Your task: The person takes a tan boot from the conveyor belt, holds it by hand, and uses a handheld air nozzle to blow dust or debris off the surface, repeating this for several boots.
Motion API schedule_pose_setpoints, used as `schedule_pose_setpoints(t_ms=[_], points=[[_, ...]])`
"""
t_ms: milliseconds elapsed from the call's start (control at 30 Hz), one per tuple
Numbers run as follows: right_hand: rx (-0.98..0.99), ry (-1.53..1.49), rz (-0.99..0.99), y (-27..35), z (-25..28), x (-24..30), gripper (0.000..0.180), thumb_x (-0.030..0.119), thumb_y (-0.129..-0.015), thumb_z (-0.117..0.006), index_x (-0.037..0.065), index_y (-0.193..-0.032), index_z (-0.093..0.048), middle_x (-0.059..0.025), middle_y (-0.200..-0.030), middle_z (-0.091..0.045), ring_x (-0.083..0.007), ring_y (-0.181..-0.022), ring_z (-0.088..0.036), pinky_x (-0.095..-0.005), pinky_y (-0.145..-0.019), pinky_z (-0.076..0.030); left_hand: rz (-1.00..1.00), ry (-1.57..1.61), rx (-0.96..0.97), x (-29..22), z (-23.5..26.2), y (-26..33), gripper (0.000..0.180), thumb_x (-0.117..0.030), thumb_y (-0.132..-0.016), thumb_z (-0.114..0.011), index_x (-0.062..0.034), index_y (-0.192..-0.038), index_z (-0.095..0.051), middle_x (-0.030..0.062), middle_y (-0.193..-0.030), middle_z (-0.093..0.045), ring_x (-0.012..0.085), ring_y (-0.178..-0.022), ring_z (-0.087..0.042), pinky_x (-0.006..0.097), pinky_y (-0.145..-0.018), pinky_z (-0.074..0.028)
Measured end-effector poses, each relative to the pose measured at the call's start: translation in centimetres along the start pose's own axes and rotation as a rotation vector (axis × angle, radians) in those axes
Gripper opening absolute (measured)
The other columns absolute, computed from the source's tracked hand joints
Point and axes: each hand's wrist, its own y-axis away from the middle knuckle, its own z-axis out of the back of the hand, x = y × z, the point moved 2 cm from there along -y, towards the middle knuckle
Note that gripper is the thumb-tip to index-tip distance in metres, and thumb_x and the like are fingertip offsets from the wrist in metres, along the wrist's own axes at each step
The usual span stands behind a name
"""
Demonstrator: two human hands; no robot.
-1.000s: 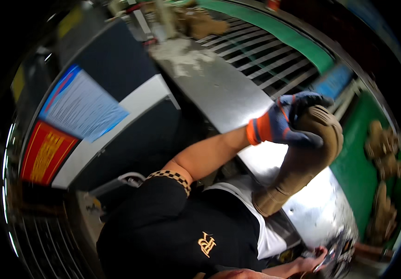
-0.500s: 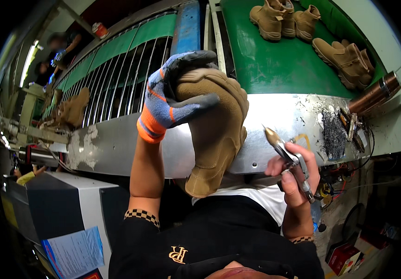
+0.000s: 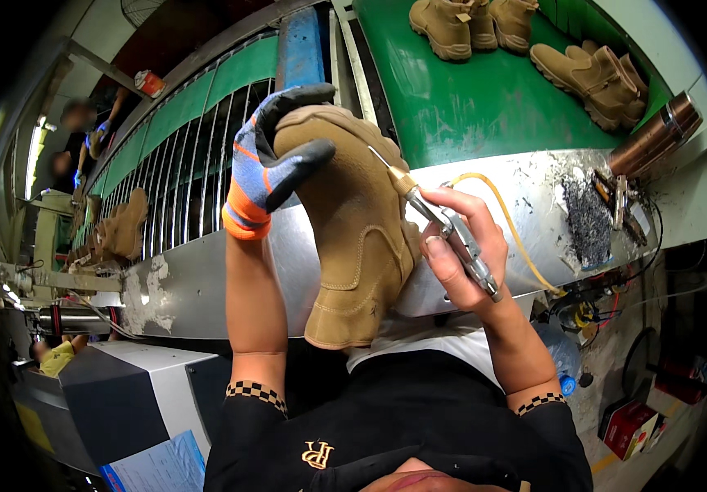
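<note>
My left hand point(image 3: 275, 160), in a blue, orange and black glove, grips a tan suede boot point(image 3: 353, 221) by its toe end. The fingers wrap over the sole edge and the thumb presses on the upper. The boot is held above the metal ledge, its top opening toward me. In my bare right hand point(image 3: 468, 246) is a small metal air gun with a pointed brass nozzle point(image 3: 401, 179). Its thin tip lies against or just over the boot's sole edge; I cannot tell whether it touches. A yellow hose point(image 3: 505, 209) curves beside that hand.
Several tan boots point(image 3: 587, 78) stand on the green conveyor belt point(image 3: 419, 115). A copper-coloured flask point(image 3: 656, 135) and hand tools point(image 3: 620, 201) lie at the ledge's right. Left are a metal rod rack point(image 3: 197, 156) with more boots point(image 3: 124, 225) and a grey-black machine point(image 3: 136, 385). People work at far left.
My right hand has brought the air gun left and up to the boot's sole edge. The boot has turned slightly, showing more of its side. The whole view has shifted somewhat.
</note>
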Motion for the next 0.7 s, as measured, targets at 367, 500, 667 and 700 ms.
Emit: schedule_pose_setpoints(t_ms=[367, 500, 667, 700], points=[[-0.105, -0.200, -0.040, 8.1, -2.6, -5.7, 0.042, 0.011, -0.088, -0.055, -0.006, -0.125, -0.046, -0.0051, -0.068, -0.054, -0.0094, -0.058, -0.050, -0.0250, -0.057, -0.041, 0.019, 0.088, -0.037, 4.2, 1.3, -1.4, 0.046, -0.023, -0.083, -0.064, 0.0023, -0.121, -0.060, 0.0100, -0.108, -0.066, 0.0168, -0.100, -0.061, 0.029, -0.093, -0.045], [-0.080, -0.238, -0.073, 9.1, -2.4, -5.3, 0.043, 0.005, -0.084, -0.058, -0.006, -0.124, -0.048, -0.0110, -0.099, -0.062, -0.0076, -0.065, -0.053, -0.0231, -0.060, -0.044, -0.021, 0.008, -0.052, 5.9, 2.4, -1.3, 0.052, -0.035, -0.085, -0.061, 0.0039, -0.120, -0.059, 0.0117, -0.110, -0.066, 0.0191, -0.102, -0.060, 0.032, -0.096, -0.043], [-0.064, -0.239, -0.230, 9.5, -2.0, -4.4, 0.040, 0.008, -0.087, -0.055, -0.003, -0.125, -0.048, -0.0065, -0.085, -0.060, -0.0069, -0.063, -0.050, -0.0235, -0.058, -0.042, 0.001, -0.068, -0.076, 7.4, 4.0, -0.3, 0.061, -0.048, -0.091, -0.052, 0.0030, -0.125, -0.054, 0.0140, -0.118, -0.060, 0.0220, -0.107, -0.059, 0.036, -0.095, -0.045], [-0.072, -0.249, -0.252, 9.6, -2.0, -4.4, 0.040, 0.008, -0.087, -0.055, -0.003, -0.125, -0.048, -0.0063, -0.085, -0.060, -0.0071, -0.063, -0.050, -0.0237, -0.058, -0.042, 0.020, -0.053, -0.086, 8.0, 4.5, 0.0, 0.062, -0.049, -0.092, -0.050, 0.0028, -0.126, -0.053, 0.0140, -0.118, -0.060, 0.0223, -0.108, -0.058, 0.037, -0.096, -0.045]])
